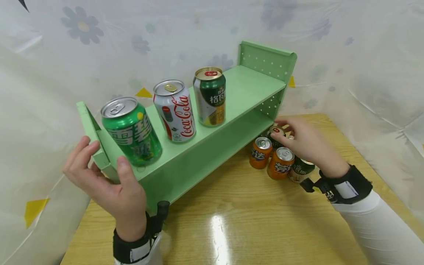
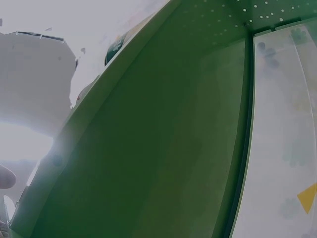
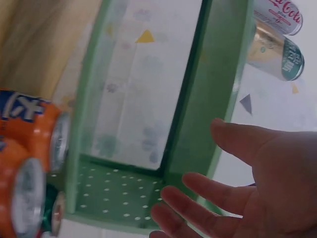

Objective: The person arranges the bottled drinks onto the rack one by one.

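Observation:
My left hand [image 1: 112, 184] holds the left end of a green two-tier shelf [image 1: 198, 165], fingers at the end panel and thumb by the front edge. Next to that thumb stands a green soda can [image 1: 132, 132] on the top tier. A white Coca-Cola can [image 1: 175, 114] and a green-and-gold can [image 1: 212, 99] stand farther along. Beside the shelf's right end, my right hand [image 1: 306, 141] hovers with spread fingers over a dark can with a red tab [image 1: 276, 130]. The right wrist view shows nothing between the fingers of this hand [image 3: 277, 183].
Two orange cans [image 1: 260, 154] and another dark can [image 1: 300, 169] stand close together under my right hand. The shelf has dotted end panels [image 1: 265, 60]. The wooden table [image 1: 251, 221] meets sheet-covered walls [image 1: 381, 73] behind and at the sides.

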